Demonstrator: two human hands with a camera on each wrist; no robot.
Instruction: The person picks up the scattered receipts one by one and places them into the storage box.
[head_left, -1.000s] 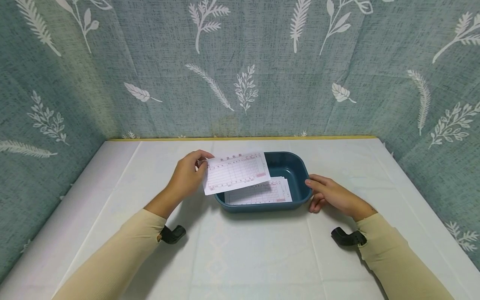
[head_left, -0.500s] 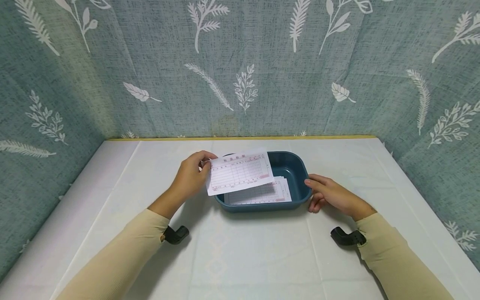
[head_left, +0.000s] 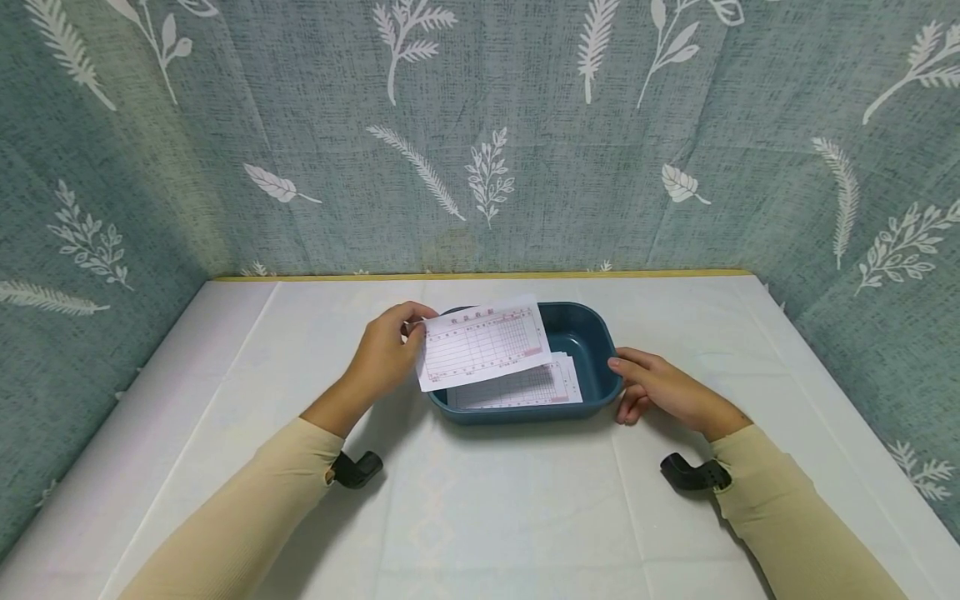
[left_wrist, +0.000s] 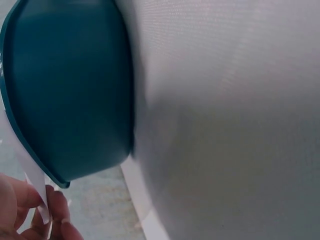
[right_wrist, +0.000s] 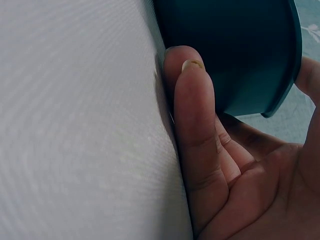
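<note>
My left hand (head_left: 386, 350) pinches the left end of a white printed form slip (head_left: 483, 342), ruled in red, between thumb and fingers. The slip slants over the left part of a dark teal plastic basin (head_left: 592, 346). Inside the basin lies a small stack of similar slips (head_left: 566, 383), partly covered by the held one. At the basin's right end, my right hand (head_left: 667, 390) holds it, thumb at the rim and fingers against the outer wall (right_wrist: 235, 60). From the left wrist, the pinched slip (left_wrist: 32, 172) shows edge-on beside the basin's rim.
The basin stands on a white cloth-covered table (head_left: 495, 508), toward its back edge. A yellow strip (head_left: 480, 274) runs along that edge. Behind it hangs a grey-green leaf-patterned curtain (head_left: 525, 150). Black curved wrist mounts (head_left: 358, 470) stick out from both sleeves.
My left hand has shifted slightly to the right with the slip, which now covers a little more of the basin. The right hand and the basin have stayed in place.
</note>
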